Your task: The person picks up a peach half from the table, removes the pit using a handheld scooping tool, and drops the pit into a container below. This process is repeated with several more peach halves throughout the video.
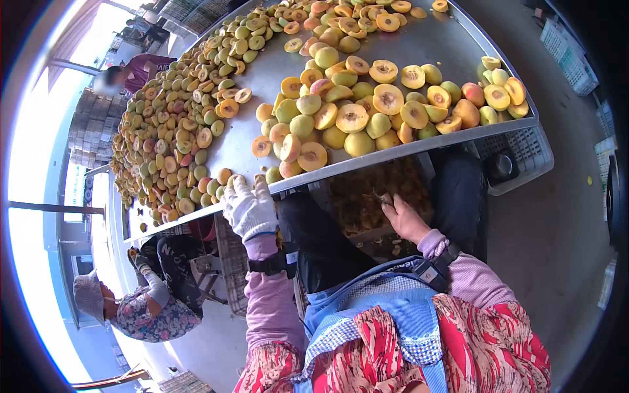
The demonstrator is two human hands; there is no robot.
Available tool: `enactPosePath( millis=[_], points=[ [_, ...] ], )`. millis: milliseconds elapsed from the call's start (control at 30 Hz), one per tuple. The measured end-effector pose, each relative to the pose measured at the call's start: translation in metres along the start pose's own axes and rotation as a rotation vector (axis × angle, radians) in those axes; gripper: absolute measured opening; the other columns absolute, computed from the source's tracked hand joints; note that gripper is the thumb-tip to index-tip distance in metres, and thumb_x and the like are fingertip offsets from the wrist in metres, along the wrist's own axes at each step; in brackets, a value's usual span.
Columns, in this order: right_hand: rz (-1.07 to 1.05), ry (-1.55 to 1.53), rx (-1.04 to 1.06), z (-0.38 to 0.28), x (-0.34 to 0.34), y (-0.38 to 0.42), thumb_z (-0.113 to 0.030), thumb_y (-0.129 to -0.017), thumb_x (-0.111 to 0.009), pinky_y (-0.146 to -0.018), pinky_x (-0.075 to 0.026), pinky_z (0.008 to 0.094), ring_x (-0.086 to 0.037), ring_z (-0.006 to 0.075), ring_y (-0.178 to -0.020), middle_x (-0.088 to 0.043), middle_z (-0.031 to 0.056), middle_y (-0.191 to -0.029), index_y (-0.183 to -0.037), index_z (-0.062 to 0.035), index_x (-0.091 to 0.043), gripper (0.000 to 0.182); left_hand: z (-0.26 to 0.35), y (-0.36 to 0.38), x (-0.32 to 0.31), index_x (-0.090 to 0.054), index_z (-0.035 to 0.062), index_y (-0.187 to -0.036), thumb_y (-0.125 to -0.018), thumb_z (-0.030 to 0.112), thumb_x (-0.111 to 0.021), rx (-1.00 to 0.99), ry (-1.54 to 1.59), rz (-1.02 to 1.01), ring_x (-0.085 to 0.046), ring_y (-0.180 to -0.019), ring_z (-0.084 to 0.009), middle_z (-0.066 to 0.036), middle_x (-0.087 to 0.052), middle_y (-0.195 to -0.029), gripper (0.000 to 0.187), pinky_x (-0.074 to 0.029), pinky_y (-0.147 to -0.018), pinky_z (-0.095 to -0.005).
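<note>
My left hand [250,208], in a white work glove, is at the near rim of the metal table [367,161]. Its fingers are stretched out over the edge, beside a few peach halves [224,175], and nothing shows in its grasp. My right hand [404,218] is bare and lower, between my knees. Its fingers are closed round a small dark metal tool [381,195] that is only partly visible. Beneath that hand stands a crate with brown peach pits [367,190] in it. Cut peaches [352,118] lie heaped on the table just ahead of me.
A larger heap of peaches [177,131] covers the table's left side. One person in a hat [154,295] sits at the left; another in a dark red shirt [141,72] is beyond the table. A pale plastic crate [524,157] with a dark round object stands under the right corner.
</note>
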State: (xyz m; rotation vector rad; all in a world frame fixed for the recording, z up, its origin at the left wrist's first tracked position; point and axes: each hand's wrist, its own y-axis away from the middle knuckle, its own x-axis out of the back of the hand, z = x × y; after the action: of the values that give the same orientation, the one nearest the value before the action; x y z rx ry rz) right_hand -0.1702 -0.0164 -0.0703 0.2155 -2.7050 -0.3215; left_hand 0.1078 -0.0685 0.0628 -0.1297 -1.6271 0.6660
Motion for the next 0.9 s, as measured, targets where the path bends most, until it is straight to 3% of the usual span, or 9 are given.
enactPosePath(
  millis=[67, 133, 167, 233, 333, 633, 700, 833, 900],
  points=[
    [-0.125, -0.162, -0.157, 0.001, -0.004, -0.006, -0.035, -0.091, -0.046, -0.095, -0.036, 0.0409, -0.045, 0.0462, -0.111, -0.051, 0.0319, -0.113, -0.119, 0.0018, -0.045, 0.046, 0.014, -0.025, -0.009, -0.058, 0.0015, -0.108, -0.084, 0.048, -0.051, 0.084, 0.169, -0.199, -0.05, -0.105, -0.039, -0.023, -0.058, -0.106, 0.053, -0.037, -0.09, -0.0467],
    [-0.03, 0.057, 0.097, 0.007, -0.009, -0.008, -0.036, -0.091, -0.047, -0.076, -0.048, 0.0404, -0.059, 0.0381, -0.086, -0.059, 0.0252, -0.096, -0.119, -0.0018, -0.045, 0.044, 0.013, -0.037, -0.057, -0.06, 0.0026, -0.101, -0.084, 0.055, -0.046, -0.102, 0.246, -0.306, -0.053, -0.098, -0.0403, -0.024, -0.06, -0.099, 0.056, -0.04, -0.083, -0.0475],
    [-0.028, 0.058, 0.095, -0.004, -0.005, -0.008, -0.036, -0.091, -0.047, -0.076, -0.048, 0.0404, -0.059, 0.0381, -0.086, -0.059, 0.0252, -0.096, -0.119, -0.0018, -0.045, 0.044, 0.04, -0.045, -0.037, -0.06, 0.0032, -0.099, -0.081, 0.056, -0.05, 0.045, 0.428, -0.55, -0.057, -0.091, -0.0403, -0.022, -0.061, -0.094, 0.057, -0.043, -0.08, -0.0469],
    [-0.3, -0.246, -0.354, -0.03, 0.007, -0.004, -0.035, -0.093, -0.045, -0.049, -0.046, 0.0326, -0.055, 0.0213, -0.054, -0.056, 0.0122, -0.072, -0.118, -0.0062, -0.045, 0.038, 0.065, -0.045, -0.049, -0.059, 0.0054, -0.099, -0.077, 0.054, -0.057, 0.244, 0.368, -0.481, -0.059, -0.087, -0.0383, -0.019, -0.062, -0.091, 0.053, -0.044, -0.079, -0.0463],
    [-0.287, -0.516, -0.153, -0.048, 0.015, -0.003, -0.033, -0.094, -0.043, -0.036, -0.034, 0.0231, -0.038, 0.0069, -0.04, -0.044, 0.0003, -0.06, -0.111, -0.0099, -0.046, 0.029, 0.079, -0.032, -0.037, -0.058, 0.0072, -0.1, -0.073, 0.044, -0.067, 0.13, 0.291, -0.266, -0.06, -0.087, -0.0346, -0.016, -0.063, -0.09, 0.047, -0.045, -0.079, -0.0441],
    [-0.322, -0.745, -0.002, -0.13, 0.025, 0.002, -0.034, -0.095, -0.044, -0.035, -0.034, 0.0188, -0.041, 0.004, -0.043, -0.043, -0.0021, -0.059, -0.095, -0.0068, -0.045, 0.027, 0.076, 0.017, -0.017, -0.055, 0.0015, -0.102, -0.071, 0.006, -0.067, 0.033, 1.19, -0.222, -0.056, -0.082, -0.0148, -0.007, -0.059, -0.095, 0.034, -0.048, -0.077, -0.0276],
    [-0.295, -0.774, 0.045, -0.135, 0.028, 0.01, -0.035, -0.093, -0.048, -0.035, -0.033, 0.0179, -0.042, 0.003, -0.044, -0.044, -0.0028, -0.06, -0.091, -0.0068, -0.047, 0.028, 0.085, 0.043, 0.018, -0.053, 0.0021, -0.103, -0.068, -0.001, -0.063, 0.019, 1.362, -0.314, -0.056, -0.087, -0.0155, -0.008, -0.056, -0.099, 0.036, -0.048, -0.077, -0.0277],
    [-0.248, -0.704, 0.039, -0.136, 0.04, 0.016, -0.037, -0.088, -0.056, -0.035, -0.033, 0.019, -0.042, 0.0029, -0.042, -0.047, -0.003, -0.058, -0.089, -0.004, -0.056, 0.033, 0.104, 0.086, 0.025, -0.045, 0.005, -0.108, -0.066, 0.0, -0.06, 0.393, 1.831, -0.575, -0.053, -0.094, -0.0187, -0.009, -0.052, -0.105, 0.045, -0.047, -0.082, -0.0311],
    [-0.276, -0.587, 0.053, -0.131, 0.048, 0.021, -0.037, -0.087, -0.058, -0.036, -0.034, 0.0192, -0.044, 0.0031, -0.043, -0.05, -0.0027, -0.059, -0.088, -0.0041, -0.057, 0.033, 0.107, 0.095, 0.033, -0.042, 0.0062, -0.113, -0.066, 0.001, -0.062, 0.258, 1.735, -0.618, -0.052, -0.095, -0.019, -0.01, -0.051, -0.107, 0.051, -0.047, -0.083, -0.0319]
  ],
)
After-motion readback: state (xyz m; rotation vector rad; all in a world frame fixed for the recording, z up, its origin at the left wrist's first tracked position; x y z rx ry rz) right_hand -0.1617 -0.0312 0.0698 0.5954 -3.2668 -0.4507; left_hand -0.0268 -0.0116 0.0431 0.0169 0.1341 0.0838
